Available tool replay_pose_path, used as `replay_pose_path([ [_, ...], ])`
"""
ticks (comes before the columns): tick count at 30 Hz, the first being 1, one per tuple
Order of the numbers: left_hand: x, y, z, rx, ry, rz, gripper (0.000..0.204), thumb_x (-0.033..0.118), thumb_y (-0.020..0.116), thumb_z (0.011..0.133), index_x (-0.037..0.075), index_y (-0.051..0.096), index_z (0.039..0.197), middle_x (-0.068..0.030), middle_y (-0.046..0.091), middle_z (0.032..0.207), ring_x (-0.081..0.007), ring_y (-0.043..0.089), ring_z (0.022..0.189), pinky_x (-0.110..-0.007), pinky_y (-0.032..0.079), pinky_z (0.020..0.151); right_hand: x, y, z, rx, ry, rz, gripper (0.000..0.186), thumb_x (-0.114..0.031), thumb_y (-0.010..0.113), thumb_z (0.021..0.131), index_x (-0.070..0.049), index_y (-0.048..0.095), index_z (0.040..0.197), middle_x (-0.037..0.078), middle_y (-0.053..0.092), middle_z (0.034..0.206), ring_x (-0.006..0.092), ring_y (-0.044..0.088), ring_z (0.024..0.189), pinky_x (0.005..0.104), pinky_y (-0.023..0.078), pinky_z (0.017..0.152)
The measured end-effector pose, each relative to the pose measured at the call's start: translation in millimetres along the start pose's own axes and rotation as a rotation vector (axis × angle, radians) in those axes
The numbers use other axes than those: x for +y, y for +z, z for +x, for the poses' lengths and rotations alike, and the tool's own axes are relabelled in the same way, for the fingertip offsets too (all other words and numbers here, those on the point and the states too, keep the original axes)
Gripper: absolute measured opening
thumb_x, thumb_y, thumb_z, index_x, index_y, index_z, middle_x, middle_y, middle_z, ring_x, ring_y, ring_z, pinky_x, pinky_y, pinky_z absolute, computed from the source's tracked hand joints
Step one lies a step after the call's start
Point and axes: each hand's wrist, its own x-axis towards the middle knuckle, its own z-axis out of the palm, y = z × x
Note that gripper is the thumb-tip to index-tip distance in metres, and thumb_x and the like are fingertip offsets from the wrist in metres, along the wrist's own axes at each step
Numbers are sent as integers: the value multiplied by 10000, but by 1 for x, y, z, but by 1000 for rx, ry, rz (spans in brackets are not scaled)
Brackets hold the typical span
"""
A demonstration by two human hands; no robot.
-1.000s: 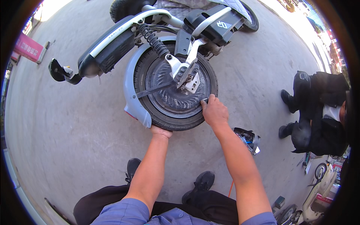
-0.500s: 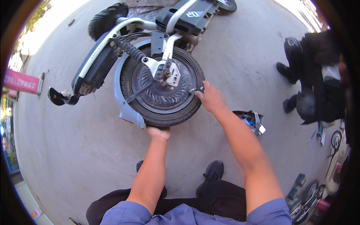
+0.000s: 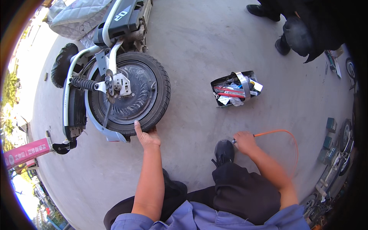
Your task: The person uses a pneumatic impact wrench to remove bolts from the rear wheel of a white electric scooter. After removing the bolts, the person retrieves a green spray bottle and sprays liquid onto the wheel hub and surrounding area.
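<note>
A white and black electric scooter (image 3: 122,21) lies on its side on the concrete. Its rear wheel (image 3: 132,100) faces up, with a scuffed hub and a small valve stem (image 3: 154,86) near the rim. My left hand (image 3: 148,138) grips the near edge of the tire (image 3: 164,90), thumb on the sidewall and fingers partly hidden beneath. Well to the right of the wheel, by my shoe (image 3: 224,152), my right hand (image 3: 245,142) is closed around the end of an orange air hose (image 3: 280,131). A metal tip (image 3: 234,141) pokes out of that fist.
An open tool box (image 3: 219,104) with red-handled tools and a metal strap stands right of the wheel. A person in dark clothes (image 3: 306,34) is at the upper right. A pink sign (image 3: 28,153) stands at left; parked bikes (image 3: 341,149) line the right edge.
My right hand has left the wheel's rim and moved right and nearer to me; the orange hose now shows. The left hand stays on the tire, its thumb now on the sidewall. The view has shifted right.
</note>
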Motion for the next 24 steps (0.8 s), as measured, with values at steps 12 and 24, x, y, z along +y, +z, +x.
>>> replay_pose_path([
  [12, 2, 6, 6, 69, -105, 49, 588, 448, 746, 737, 167, 577, 1224, -7, 630, 1183, -229, 585, 1056, -390, 441, 920, 21, 2, -8, 470, 151, 170, 227, -109, 641, 749, -56, 648, 970, 108, 608, 1079, 302, 512, 1130, 442, 378, 1004],
  [24, -12, 13, -31, -155, -394, 607, 934, 803, 546, 762, 53, 425, 1306, -134, 544, 1283, -266, 550, 1129, -371, 440, 930, -86, 58, 26, 215, -431, 568, 166, -162, 647, 796, -104, 677, 948, 47, 674, 948, 251, 600, 984, 380, 476, 873],
])
